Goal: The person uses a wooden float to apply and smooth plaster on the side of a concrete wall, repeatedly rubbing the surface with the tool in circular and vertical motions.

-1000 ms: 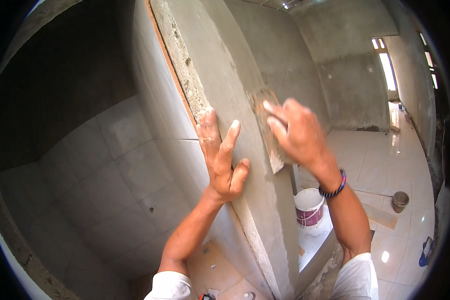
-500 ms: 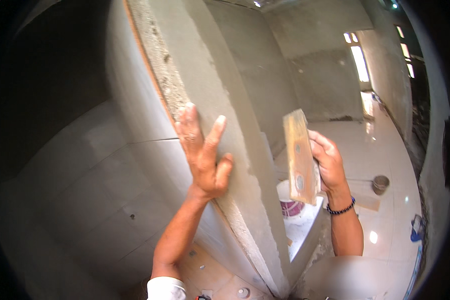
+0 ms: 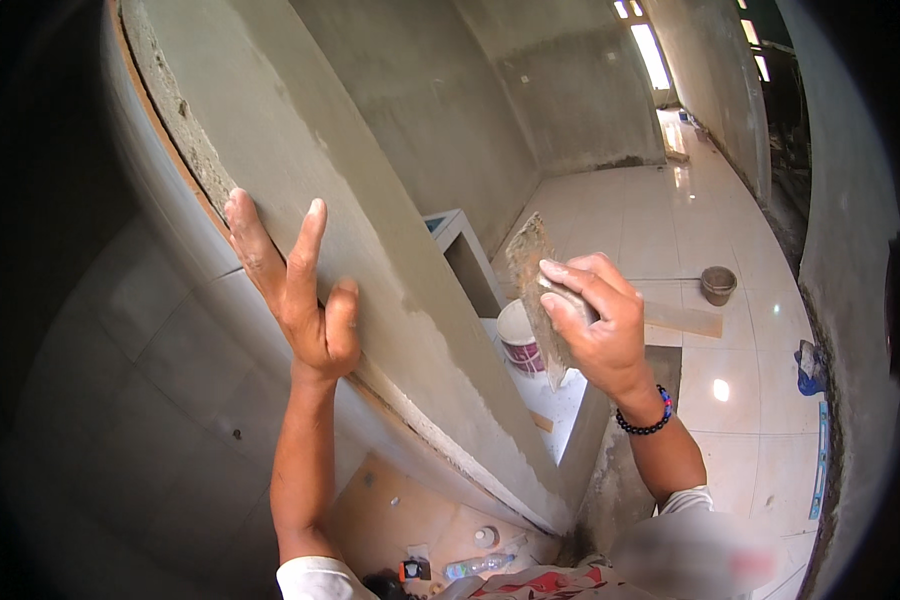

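Observation:
My left hand [image 3: 305,295] lies against the narrow end face of a plastered wall [image 3: 340,240], its fingers spread and nothing in them. Its outer fingers reach the rough left edge of that face, beside the tiled side. To the right, my right hand [image 3: 605,320] is closed round the handle of a small wooden plastering float [image 3: 538,300]. The float is held up in the air, apart from the wall, tilted nearly edge-on with its flat face turned left. Grey mortar coats its edge. A dark bead bracelet [image 3: 650,415] circles my right wrist.
Behind the float, a white and purple bucket [image 3: 520,340] stands on a white ledge [image 3: 568,415]. A small mortar bucket [image 3: 717,285] and a board [image 3: 682,319] are on the tiled floor. A blue level [image 3: 820,460] lies far right; a plastic bottle [image 3: 478,566] lies below.
The float has turned from showing its flat wooden face with two round marks to nearly edge-on. The view has shifted, so wall and both hands appear further left; my left hand stays on the wall.

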Demonstrator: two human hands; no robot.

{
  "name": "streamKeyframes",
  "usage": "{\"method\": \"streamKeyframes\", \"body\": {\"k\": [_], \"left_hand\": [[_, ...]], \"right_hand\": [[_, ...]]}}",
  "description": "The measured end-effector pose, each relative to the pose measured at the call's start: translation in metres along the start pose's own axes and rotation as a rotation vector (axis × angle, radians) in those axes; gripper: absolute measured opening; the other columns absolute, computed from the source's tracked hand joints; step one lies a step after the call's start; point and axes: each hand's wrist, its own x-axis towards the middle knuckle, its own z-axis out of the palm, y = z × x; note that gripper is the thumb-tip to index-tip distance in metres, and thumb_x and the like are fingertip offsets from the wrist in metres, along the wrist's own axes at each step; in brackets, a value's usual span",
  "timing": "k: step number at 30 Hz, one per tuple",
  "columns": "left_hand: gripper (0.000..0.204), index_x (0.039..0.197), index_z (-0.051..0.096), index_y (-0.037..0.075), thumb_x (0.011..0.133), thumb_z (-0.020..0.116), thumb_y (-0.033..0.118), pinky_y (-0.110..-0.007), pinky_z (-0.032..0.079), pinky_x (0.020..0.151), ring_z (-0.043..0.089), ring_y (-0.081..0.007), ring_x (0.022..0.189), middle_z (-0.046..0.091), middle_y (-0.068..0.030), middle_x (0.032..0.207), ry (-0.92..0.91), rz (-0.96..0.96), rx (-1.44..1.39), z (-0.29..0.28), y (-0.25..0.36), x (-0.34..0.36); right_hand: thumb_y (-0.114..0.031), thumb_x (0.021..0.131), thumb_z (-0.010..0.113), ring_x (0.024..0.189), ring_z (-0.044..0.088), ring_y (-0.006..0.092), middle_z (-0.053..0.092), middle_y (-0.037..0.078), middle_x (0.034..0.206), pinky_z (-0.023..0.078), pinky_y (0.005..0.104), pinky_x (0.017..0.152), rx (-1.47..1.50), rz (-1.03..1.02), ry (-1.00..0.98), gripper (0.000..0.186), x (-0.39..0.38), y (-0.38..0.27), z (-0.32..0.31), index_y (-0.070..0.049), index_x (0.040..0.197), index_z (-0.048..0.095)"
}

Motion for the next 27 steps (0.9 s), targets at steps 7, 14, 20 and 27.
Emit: {"method": "streamKeyframes", "body": {"k": [7,14,20,27], "left_hand": [[0.070,0.135,0.064,0.004,0.066,0.050,0.011,-0.056,0.002,0.124,0.006,-0.0413,0.156,0.015,-0.0269,0.167,0.013,0.029,0.008,0.004,0.002,0.001],[0.058,0.136,0.062,0.004,0.079,0.053,0.014,-0.055,0.011,0.124,0.015,-0.0410,0.155,0.022,-0.0242,0.165,0.033,0.102,0.234,-0.005,0.011,-0.002],[0.053,0.130,0.059,-0.003,0.081,0.076,0.007,-0.041,0.053,0.091,0.068,-0.0342,0.108,0.069,-0.0230,0.121,-0.156,-0.151,-0.313,-0.013,0.114,-0.012],[0.040,0.119,0.062,-0.005,0.086,0.079,0.010,-0.030,0.055,0.070,0.073,-0.0189,0.083,0.075,-0.0159,0.098,-0.295,-0.645,-0.582,0.024,0.123,-0.013]], "right_hand": [[0.000,0.074,0.079,0.085,0.062,0.0299,0.064,0.014,0.097,0.052,0.0384,0.070,-0.329,-0.183,0.029,0.034,-0.017,-0.009,-0.005,-0.004,0.107,0.073],[0.001,0.073,0.080,0.085,0.062,0.0308,0.063,0.016,0.096,0.051,0.0383,0.070,-0.345,-0.217,0.014,0.036,-0.020,-0.019,-0.003,-0.004,0.108,0.073],[0.001,0.072,0.080,0.084,0.061,0.0311,0.063,0.017,0.096,0.051,0.0388,0.071,-0.377,-0.249,0.021,0.038,-0.015,-0.032,-0.012,-0.005,0.109,0.073],[0.001,0.069,0.081,0.085,0.061,0.0319,0.062,0.018,0.096,0.050,0.0394,0.071,-0.438,-0.277,0.018,0.043,-0.019,-0.045,-0.018,-0.006,0.111,0.073]]}}
